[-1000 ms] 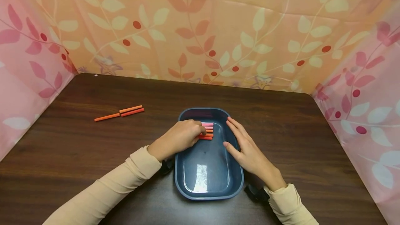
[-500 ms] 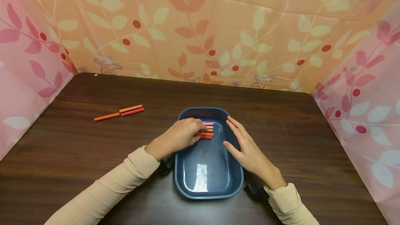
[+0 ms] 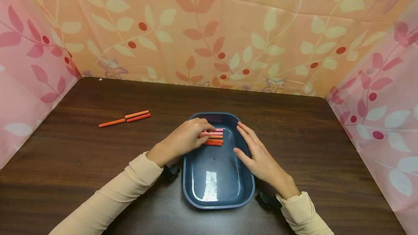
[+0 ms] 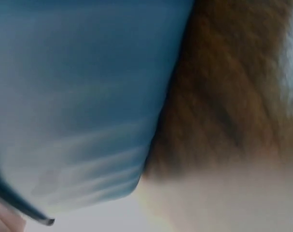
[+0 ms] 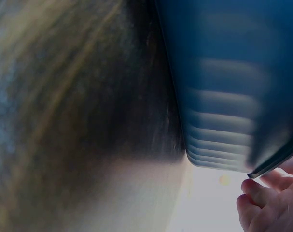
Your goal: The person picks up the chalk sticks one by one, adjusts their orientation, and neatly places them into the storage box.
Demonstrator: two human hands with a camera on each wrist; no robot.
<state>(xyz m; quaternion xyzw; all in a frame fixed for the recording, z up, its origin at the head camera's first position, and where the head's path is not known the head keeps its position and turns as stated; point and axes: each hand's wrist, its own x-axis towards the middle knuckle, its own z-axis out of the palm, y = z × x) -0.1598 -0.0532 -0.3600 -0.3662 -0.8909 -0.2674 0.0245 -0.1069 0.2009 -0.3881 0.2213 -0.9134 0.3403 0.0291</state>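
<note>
A dark blue plastic tray [image 3: 213,184] with rounded corners and a raised rim sits on the table. Inside its far half lie several slim sticks in a row: pink sticks [image 3: 219,130] behind, orange-red sticks [image 3: 213,143] in front. My left hand [image 3: 184,137] reaches over the left rim, its fingertips touching the pink sticks, thumb and index finger apart; it covers the row's left ends. The right hand [image 3: 259,159] rests on the right rim with straight fingers. In the right wrist view its fingers [image 5: 257,193] show by the rim; the left wrist view shows mostly the tray's outer wall [image 4: 83,96].
Three more sticks lie on the dark wooden table [image 3: 81,155] to the left: an orange stick [image 3: 112,123] end to end with a red-orange stick [image 3: 138,118], and another orange stick [image 3: 136,114] beside it. A flowered curtain [image 3: 209,35] encloses the table's back and sides.
My left hand has shifted slightly back and left, from over the middle of the row to the pink sticks, uncovering more of the orange-red ones. The right hand and tray have stayed still.
</note>
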